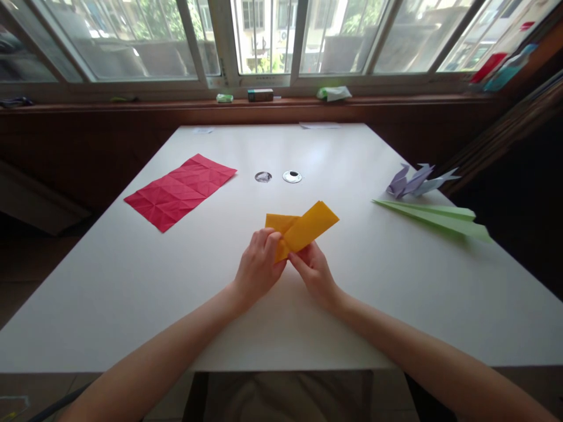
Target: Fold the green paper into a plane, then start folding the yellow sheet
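A folded sheet of yellow origami paper [310, 225] is held between my two hands, above the white table. One folded strip of it points up to the right, and another flap sticks out to the upper left. My left hand [260, 262] is closed on its left side, fingers curled over the front. From below, my right hand [315, 271] pinches the lower edge, thumb in front and the other fingers behind the paper. The fingertips of both hands come close together at the bottom fold. Part of the paper is hidden by my left fingers.
On the white table [132, 293] lie a creased red paper [181, 190] at left and two round silvery discs, one left [263, 176] and one right [292, 176]. At right are a green paper plane [435, 217] and purple folded paper cranes [409, 180]. Small packets line the windowsill [176, 107].
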### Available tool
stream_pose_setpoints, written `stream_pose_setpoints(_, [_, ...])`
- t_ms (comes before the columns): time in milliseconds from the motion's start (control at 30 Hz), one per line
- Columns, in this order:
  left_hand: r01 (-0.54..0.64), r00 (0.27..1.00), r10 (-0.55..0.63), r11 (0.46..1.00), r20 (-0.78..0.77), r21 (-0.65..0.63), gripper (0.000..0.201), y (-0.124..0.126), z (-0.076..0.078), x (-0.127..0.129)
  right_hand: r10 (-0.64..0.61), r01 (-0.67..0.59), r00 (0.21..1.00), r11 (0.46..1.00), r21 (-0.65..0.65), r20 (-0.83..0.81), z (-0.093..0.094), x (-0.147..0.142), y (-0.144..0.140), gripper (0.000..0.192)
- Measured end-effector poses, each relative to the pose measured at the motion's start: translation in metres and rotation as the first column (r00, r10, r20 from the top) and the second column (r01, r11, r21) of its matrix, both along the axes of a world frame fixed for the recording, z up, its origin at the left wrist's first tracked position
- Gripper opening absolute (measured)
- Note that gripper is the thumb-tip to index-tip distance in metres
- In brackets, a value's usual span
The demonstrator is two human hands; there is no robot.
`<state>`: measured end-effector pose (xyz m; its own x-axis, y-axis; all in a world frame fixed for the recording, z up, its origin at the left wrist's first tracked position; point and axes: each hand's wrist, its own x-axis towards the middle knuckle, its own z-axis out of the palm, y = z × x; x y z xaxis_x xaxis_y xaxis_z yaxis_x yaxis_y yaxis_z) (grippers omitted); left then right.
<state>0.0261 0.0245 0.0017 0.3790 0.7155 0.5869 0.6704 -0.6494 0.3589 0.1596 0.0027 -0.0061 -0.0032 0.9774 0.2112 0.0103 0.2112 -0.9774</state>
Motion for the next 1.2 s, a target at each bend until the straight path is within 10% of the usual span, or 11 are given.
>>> stream_pose_setpoints(467, [0.151, 0.975, -0.126, 0.980, 0.183, -0.133, 0.062, 0.000, -0.003, 0.000, 0.117, -0.130, 0.989, 0.980, 0.150, 0.092, 0.004, 0.003, -0.006, 0.029])
stream_pose_setpoints(733, [0.115, 0.989, -0.109, 0.992, 0.097, -0.055, 0.066, -0.006, -0.003, 0.005, -0.184, 0.156, 0.964, 0.976, 0.154, 0.190, -0.002, 0.001, 0.000, 0.011])
stream_pose_setpoints(1200, [0.231, 0.905, -0.194, 0.971, 0.379, -0.055, 0.052, -0.006, 0.000, -0.004, -0.237, 0.216, 0.968, 0.954, 0.208, 0.078, -0.002, 0.004, 0.003, 0.032])
